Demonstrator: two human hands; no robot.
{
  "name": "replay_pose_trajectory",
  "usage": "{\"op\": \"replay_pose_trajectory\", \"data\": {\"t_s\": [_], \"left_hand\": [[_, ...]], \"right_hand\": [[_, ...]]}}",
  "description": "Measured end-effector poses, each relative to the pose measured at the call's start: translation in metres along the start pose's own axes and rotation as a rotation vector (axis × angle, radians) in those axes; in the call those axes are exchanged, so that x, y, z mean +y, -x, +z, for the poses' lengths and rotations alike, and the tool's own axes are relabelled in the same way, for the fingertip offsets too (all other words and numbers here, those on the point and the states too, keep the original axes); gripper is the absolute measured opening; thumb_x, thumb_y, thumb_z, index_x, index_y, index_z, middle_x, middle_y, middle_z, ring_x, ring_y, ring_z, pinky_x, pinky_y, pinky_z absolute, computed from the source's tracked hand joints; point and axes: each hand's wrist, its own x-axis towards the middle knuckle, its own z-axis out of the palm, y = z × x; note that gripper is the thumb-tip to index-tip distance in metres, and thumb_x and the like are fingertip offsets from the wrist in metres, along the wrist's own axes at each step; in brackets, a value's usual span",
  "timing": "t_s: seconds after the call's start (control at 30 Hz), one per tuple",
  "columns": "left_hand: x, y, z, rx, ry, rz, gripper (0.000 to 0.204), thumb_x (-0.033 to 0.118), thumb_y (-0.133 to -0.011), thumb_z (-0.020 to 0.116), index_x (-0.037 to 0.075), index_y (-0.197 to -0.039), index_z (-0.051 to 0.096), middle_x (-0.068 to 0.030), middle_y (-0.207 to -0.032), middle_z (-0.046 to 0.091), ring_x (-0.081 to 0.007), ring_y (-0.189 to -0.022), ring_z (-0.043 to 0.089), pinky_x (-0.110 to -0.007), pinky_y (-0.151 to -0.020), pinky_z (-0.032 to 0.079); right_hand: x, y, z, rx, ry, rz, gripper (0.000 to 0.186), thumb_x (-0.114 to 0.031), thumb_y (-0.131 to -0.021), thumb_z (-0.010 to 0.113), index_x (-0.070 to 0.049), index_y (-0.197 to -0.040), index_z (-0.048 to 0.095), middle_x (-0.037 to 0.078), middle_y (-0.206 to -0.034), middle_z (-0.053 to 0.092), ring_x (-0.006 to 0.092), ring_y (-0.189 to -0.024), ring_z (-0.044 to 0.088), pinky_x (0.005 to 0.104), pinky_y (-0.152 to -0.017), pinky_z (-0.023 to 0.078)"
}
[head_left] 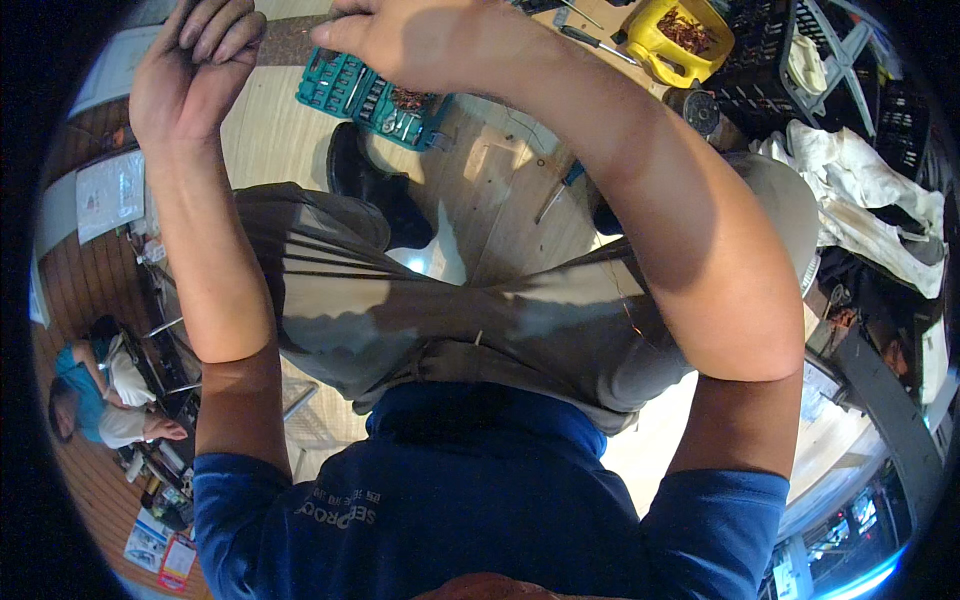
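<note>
Left hand fingers curled shut on the left end of a flat brown strip, right hand closed over its other end (rough, board-like); teal socket case just beyond, far edge cropped

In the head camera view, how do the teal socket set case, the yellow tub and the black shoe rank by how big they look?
Largest to smallest, as they look:
1. teal socket set case
2. black shoe
3. yellow tub
The case and shoe look close in size, and the fisheye bends things near the rim, so this order is unsure.
</note>
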Motion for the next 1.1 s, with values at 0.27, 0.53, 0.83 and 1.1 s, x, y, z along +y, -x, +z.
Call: {"op": "replay_pose_trajectory", "data": {"t_s": [0.27,0.53,0.83,1.1], "left_hand": [[-0.012,0.010,0.004,-0.108,-0.685,-0.122,0.017,0.016,-0.098,0.047,0.001,-0.098,0.053,0.0045,-0.066,0.041,-0.0054,-0.055,0.034,-0.022,-0.052,0.027],[-0.043,0.011,0.013,-0.173,-1.585,-0.153,0.026,0.022,-0.098,0.051,-0.001,-0.101,0.064,-0.0023,-0.079,0.064,-0.0095,-0.071,0.054,-0.024,-0.067,0.044],[-0.079,-0.008,0.023,0.373,-1.162,0.076,0.022,0.013,-0.096,0.052,-0.004,-0.102,0.064,-0.0124,-0.090,0.068,-0.0217,-0.076,0.065,-0.030,-0.072,0.052],[-0.070,-0.016,0.023,0.229,-0.289,0.085,0.030,0.015,-0.096,0.050,-0.007,-0.115,0.056,-0.0177,-0.100,0.067,-0.0312,-0.102,0.064,-0.040,-0.095,0.050]], "right_hand": [[-0.021,0.013,-0.030,-0.078,0.118,0.300,0.033,-0.029,-0.090,0.059,0.002,-0.101,0.066,0.022,-0.095,0.066,0.0330,-0.091,0.064,0.0382,-0.081,0.049],[-0.019,0.023,-0.045,0.051,-0.010,0.191,0.038,-0.031,-0.092,0.057,0.004,-0.105,0.064,0.025,-0.103,0.064,0.0348,-0.094,0.062,0.0372,-0.084,0.048],[-0.016,0.019,-0.021,0.071,-0.439,0.180,0.027,-0.019,-0.094,0.055,0.004,-0.105,0.064,0.011,-0.084,0.066,0.0174,-0.076,0.059,0.0292,-0.069,0.046],[0.021,0.008,0.017,0.025,-0.854,0.029,0.021,-0.012,-0.097,0.051,0.002,-0.105,0.065,0.001,-0.085,0.065,0.0087,-0.075,0.054,0.0243,-0.067,0.044]]}}
